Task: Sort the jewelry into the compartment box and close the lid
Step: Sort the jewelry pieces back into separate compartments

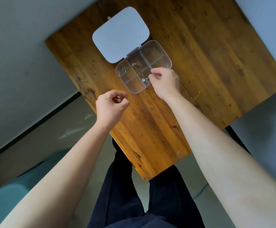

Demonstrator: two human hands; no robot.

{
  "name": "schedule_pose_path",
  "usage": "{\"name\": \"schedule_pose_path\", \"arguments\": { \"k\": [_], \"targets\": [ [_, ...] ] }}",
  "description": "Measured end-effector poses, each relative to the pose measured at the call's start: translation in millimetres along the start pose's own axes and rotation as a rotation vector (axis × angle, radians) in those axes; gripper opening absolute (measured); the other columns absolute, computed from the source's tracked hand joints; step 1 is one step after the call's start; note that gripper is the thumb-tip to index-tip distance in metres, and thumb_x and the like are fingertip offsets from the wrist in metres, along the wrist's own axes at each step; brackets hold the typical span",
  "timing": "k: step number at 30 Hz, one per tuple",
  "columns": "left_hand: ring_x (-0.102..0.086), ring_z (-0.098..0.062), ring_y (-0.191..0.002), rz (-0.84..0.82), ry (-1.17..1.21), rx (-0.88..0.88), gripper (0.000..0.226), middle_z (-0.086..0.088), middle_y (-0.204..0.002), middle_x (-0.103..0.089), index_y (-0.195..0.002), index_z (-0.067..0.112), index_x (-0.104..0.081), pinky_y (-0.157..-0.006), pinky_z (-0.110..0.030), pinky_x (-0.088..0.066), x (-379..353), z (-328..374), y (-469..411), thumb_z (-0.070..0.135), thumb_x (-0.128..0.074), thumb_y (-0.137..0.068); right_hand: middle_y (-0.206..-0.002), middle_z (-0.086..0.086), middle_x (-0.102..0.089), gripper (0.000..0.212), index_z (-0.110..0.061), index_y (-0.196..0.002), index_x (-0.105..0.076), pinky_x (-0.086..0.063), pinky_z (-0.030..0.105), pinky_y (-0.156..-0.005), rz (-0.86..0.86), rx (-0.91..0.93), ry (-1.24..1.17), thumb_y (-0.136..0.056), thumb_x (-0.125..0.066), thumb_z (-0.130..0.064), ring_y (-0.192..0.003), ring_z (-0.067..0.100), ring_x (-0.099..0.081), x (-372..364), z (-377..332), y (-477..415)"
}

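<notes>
A clear compartment box point(167, 58) lies on the wooden table with its pale blue lid point(120, 33) flipped open away from me. One compartment holds a dull silver chain point(124, 72). The compartment beside it holds a gold chain point(137, 63). A necklace with a round pendant point(144, 80) lies in a near compartment. My right hand point(165, 82) hovers over the box's near side, thumb and forefinger pinched right by that necklace. My left hand point(111, 106) floats in front of the box's left corner with its fingers curled shut; I see nothing in it.
A gold chain point(196, 96) lies loose on the wooden table point(216, 55) to the right of my right wrist. A tiny gold piece point(109, 17) sits beyond the lid. The table's near corner points at my legs, with floor and wall on the left.
</notes>
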State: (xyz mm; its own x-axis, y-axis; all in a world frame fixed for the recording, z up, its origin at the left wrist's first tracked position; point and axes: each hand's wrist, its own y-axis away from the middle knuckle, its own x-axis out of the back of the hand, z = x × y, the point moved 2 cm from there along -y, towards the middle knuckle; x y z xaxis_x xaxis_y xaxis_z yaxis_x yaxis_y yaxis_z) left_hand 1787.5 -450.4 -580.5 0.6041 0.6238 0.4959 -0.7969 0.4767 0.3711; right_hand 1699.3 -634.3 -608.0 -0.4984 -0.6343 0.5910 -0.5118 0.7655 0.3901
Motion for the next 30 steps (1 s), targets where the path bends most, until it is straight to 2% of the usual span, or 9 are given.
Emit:
{"name": "schedule_pose_path", "arguments": {
  "k": [4, 7, 9, 12, 15, 19, 24, 27, 30],
  "targets": [
    [-0.049, 0.000, -0.053, 0.046, 0.113, -0.061, 0.024, 0.015, -0.058, -0.060, -0.074, 0.028, -0.074, -0.055, -0.015, -0.047, 3.2, 34.8, -13.2, 0.005, -0.070, -0.075, -0.135, -0.001, -0.058, 0.034, -0.021, -0.134, -0.059, -0.032, 0.004, -0.069, 0.151, 0.061, 0.099, -0.101, -0.055, -0.022, -0.101, 0.003, -0.055, -1.4, 20.5, 21.0],
    [-0.055, -0.005, -0.059, 0.070, 0.183, -0.113, 0.019, 0.012, -0.063, -0.065, -0.077, 0.024, -0.077, -0.060, -0.020, -0.053, 3.3, 54.0, -22.5, 0.007, -0.070, -0.074, -0.157, 0.004, -0.038, 0.048, -0.016, -0.150, -0.041, -0.045, 0.033, -0.103, 0.038, 0.019, 0.313, -0.103, -0.048, -0.026, -0.137, 0.021, -0.042, -10.5, 58.5, 44.2],
    [-0.058, -0.004, -0.060, 0.078, 0.192, -0.136, 0.018, 0.013, -0.065, -0.066, -0.077, 0.025, -0.077, -0.061, -0.021, -0.055, 0.3, 59.7, -28.1, 0.009, -0.070, -0.073, -0.165, 0.007, -0.023, 0.052, -0.013, -0.154, -0.033, -0.027, 0.042, -0.118, -0.066, 0.093, 0.497, -0.105, -0.043, -0.026, -0.151, 0.025, -0.021, -18.2, 78.3, 57.0],
    [-0.056, 0.002, -0.055, 0.069, 0.127, -0.084, 0.019, 0.016, -0.061, -0.065, -0.071, 0.028, -0.075, -0.054, -0.014, -0.049, -12.6, 55.0, -35.7, 0.010, -0.070, -0.071, -0.168, 0.007, -0.009, 0.055, -0.015, -0.157, -0.024, -0.021, 0.044, -0.120, -0.101, 0.141, 0.569, -0.106, -0.039, -0.027, -0.155, 0.024, -0.006, -25.1, 86.9, 61.5],
    [-0.055, 0.001, -0.054, 0.013, -0.062, 0.004, 0.020, 0.015, -0.062, -0.063, -0.070, 0.026, -0.072, -0.052, -0.018, -0.047, -28.2, 39.5, -42.9, 0.007, -0.068, -0.075, -0.168, 0.007, -0.010, 0.058, -0.015, -0.157, -0.027, -0.024, 0.046, -0.119, -0.103, 0.111, 0.527, -0.103, -0.047, -0.025, -0.154, 0.024, -0.007, -25.3, 84.9, 58.0],
    [-0.068, -0.017, -0.079, -0.073, -0.355, -0.086, 0.015, 0.004, -0.080, -0.070, -0.084, 0.012, -0.076, -0.070, -0.027, -0.055, -38.9, 33.4, -48.4, 0.005, -0.063, -0.082, -0.168, 0.006, -0.012, 0.057, -0.015, -0.156, -0.029, -0.025, 0.044, -0.118, -0.118, 0.138, 0.533, -0.104, -0.047, -0.026, -0.154, 0.024, -0.009, -20.3, 86.7, 58.7],
    [-0.057, 0.004, -0.067, 0.018, -0.336, -0.129, 0.013, 0.011, -0.079, -0.064, -0.089, 0.019, -0.074, -0.058, -0.008, -0.040, -27.6, 44.7, -62.3, 0.016, -0.061, -0.088, -0.167, 0.007, -0.015, 0.057, -0.015, -0.155, -0.031, -0.026, 0.044, -0.118, -0.114, 0.152, 0.546, -0.103, -0.049, -0.028, -0.154, 0.025, -0.012, -18.4, 85.1, 56.3],
    [-0.059, -0.004, -0.076, 0.038, -0.296, -0.083, 0.015, 0.011, -0.083, -0.064, -0.091, 0.021, -0.073, -0.064, -0.013, -0.043, -21.2, 46.0, -71.4, 0.019, -0.059, -0.089, -0.167, 0.007, -0.018, 0.056, -0.015, -0.154, -0.034, -0.027, 0.043, -0.118, -0.123, 0.162, 0.523, -0.102, -0.051, -0.027, -0.153, 0.025, -0.014, -17.4, 84.7, 55.2],
    [-0.059, 0.005, -0.069, 0.002, -0.290, -0.104, 0.013, 0.020, -0.074, -0.062, -0.084, 0.026, -0.069, -0.059, -0.007, -0.042, -25.4, 50.9, -67.1, 0.019, -0.059, -0.088, -0.162, 0.005, -0.030, 0.049, -0.016, -0.147, -0.047, -0.034, 0.043, -0.116, -0.111, 0.160, 0.387, -0.100, -0.057, -0.023, -0.149, 0.022, -0.025, -6.8, 86.0, 52.0]
  ]
}}
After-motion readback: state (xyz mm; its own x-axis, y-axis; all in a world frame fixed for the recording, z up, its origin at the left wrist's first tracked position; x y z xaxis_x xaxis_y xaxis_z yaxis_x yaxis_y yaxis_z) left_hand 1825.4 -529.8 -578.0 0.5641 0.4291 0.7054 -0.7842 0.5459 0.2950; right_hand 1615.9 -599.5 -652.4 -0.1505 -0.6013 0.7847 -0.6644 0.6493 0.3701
